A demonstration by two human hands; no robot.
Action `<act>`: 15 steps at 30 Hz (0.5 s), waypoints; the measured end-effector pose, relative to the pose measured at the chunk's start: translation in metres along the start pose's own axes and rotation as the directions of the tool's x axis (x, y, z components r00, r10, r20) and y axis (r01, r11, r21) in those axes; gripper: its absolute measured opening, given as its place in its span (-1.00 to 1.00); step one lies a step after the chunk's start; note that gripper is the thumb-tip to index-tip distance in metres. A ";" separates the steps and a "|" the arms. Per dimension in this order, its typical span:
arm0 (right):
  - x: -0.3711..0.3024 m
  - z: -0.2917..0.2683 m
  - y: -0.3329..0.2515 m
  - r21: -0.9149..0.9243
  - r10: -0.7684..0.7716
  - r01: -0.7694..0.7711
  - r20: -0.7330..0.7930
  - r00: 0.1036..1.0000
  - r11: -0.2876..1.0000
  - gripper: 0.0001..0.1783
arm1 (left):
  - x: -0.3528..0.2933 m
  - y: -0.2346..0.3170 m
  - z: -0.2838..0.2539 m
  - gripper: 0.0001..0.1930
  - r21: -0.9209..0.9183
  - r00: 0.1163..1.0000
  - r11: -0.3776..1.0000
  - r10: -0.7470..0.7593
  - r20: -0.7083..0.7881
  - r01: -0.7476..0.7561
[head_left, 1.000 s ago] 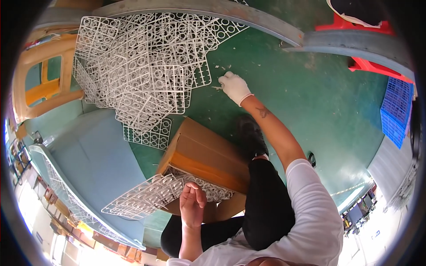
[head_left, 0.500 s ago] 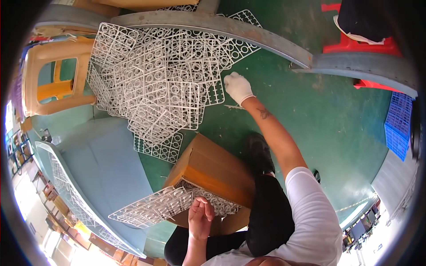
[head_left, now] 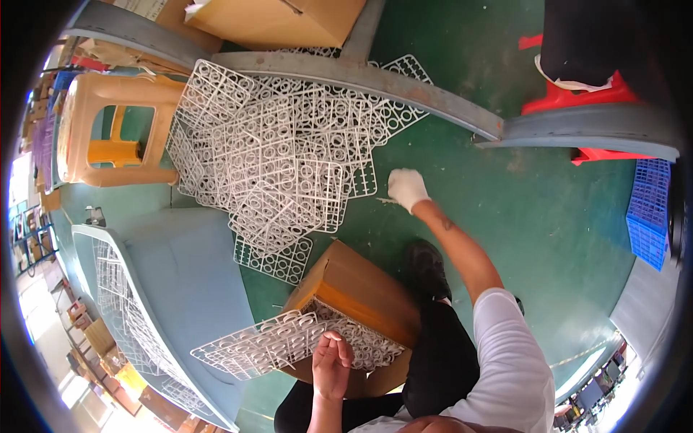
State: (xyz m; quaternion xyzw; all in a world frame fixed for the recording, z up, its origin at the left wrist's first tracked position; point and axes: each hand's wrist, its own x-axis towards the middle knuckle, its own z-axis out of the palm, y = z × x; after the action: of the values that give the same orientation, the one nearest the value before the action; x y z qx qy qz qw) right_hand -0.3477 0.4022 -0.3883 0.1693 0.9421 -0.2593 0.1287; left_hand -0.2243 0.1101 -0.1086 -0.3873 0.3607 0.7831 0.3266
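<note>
My bare left hand (head_left: 332,364) is closed, its fingers bent over the right end of a white plastic frame of rings (head_left: 253,348). This frame slants out to the left from an open cardboard box (head_left: 368,292), which is tipped between my legs with many loose white rings (head_left: 361,339) inside. Out in front, my right hand (head_left: 408,189), in a white glove, is curled into a fist, with nothing visible in it. To its left, a broad pile of similar white frames (head_left: 267,144) covers the green floor.
A curved grey metal bar (head_left: 411,94) crosses beyond the pile. A tan plastic stool (head_left: 72,130) stands left, above a blue-grey bin (head_left: 180,274) holding more frames. At right are a red stool (head_left: 577,97), a person's dark-clothed leg (head_left: 585,43) and a blue crate (head_left: 648,209).
The view has shifted, so most things sit slightly lower and further right. My right hand stays a fist but is a little closer to my body. My left hand remains at the frame.
</note>
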 end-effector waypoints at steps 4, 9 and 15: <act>-0.076 -0.079 -0.080 0.471 -0.206 0.203 -0.047 0.977 0.858 -0.94 | -0.006 0.000 -0.008 -0.86 -0.036 0.995 0.995 0.098 0.009 -0.098; -0.168 -0.168 -0.177 0.389 -0.793 0.774 -0.154 0.589 0.499 -0.96 | -0.014 -0.003 0.006 -0.75 -0.109 0.979 0.986 0.139 0.149 -0.123; -0.230 -0.194 -0.227 0.281 -0.926 0.884 0.055 0.373 0.373 -0.92 | -0.034 0.003 0.017 -0.69 -0.117 0.974 0.978 0.189 0.125 -0.175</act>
State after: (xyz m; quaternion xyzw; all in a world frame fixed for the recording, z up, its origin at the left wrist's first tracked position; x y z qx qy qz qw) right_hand -0.2559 0.2640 -0.0494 -0.3928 0.8280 -0.3979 0.0417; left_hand -0.2158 0.1144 -0.0717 -0.3150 0.3298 0.8522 0.2562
